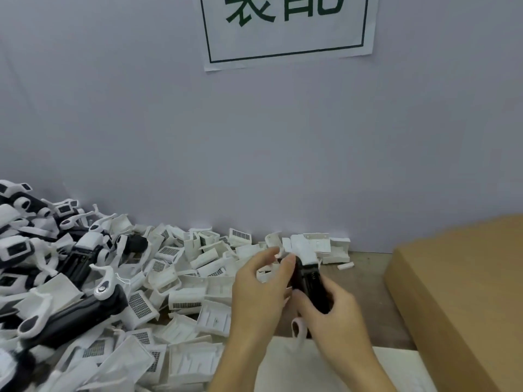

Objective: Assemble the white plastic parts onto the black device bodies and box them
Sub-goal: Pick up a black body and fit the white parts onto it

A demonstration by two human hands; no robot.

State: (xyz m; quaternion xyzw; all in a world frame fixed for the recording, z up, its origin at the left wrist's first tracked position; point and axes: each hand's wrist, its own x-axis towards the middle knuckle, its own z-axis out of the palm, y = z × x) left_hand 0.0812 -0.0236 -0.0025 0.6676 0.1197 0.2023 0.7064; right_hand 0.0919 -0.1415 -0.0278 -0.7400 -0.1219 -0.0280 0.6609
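The person is working at the fitting step. The right hand (pixel 331 309) is gripping a black device body (pixel 310 284) around its lower part, its fingers curled round it, and is holding it just above the counter (pixel 365 281). The left hand (pixel 260 290) is pinching the upper end, where a white plastic part (pixel 307 251) is sitting on top of the body; thumb and forefinger are closing on that joint. It looks as if the part is being pressed or aligned, so the next move is probably asking for a firm push until it seats, and then a carry to the right, where the cardboard box (pixel 464 287) is lying with only its brown outside showing.

Loose white parts (pixel 186 278) are lying in a heap to the left, and further left a pile of black and white devices (pixel 70 281) is cut by the frame edge.

Whether the white part is already locked on is hard to say, because the left fingers are covering the joint. The box opening is not visible. The sign (pixel 285 26) on the wall is cut off at the top.
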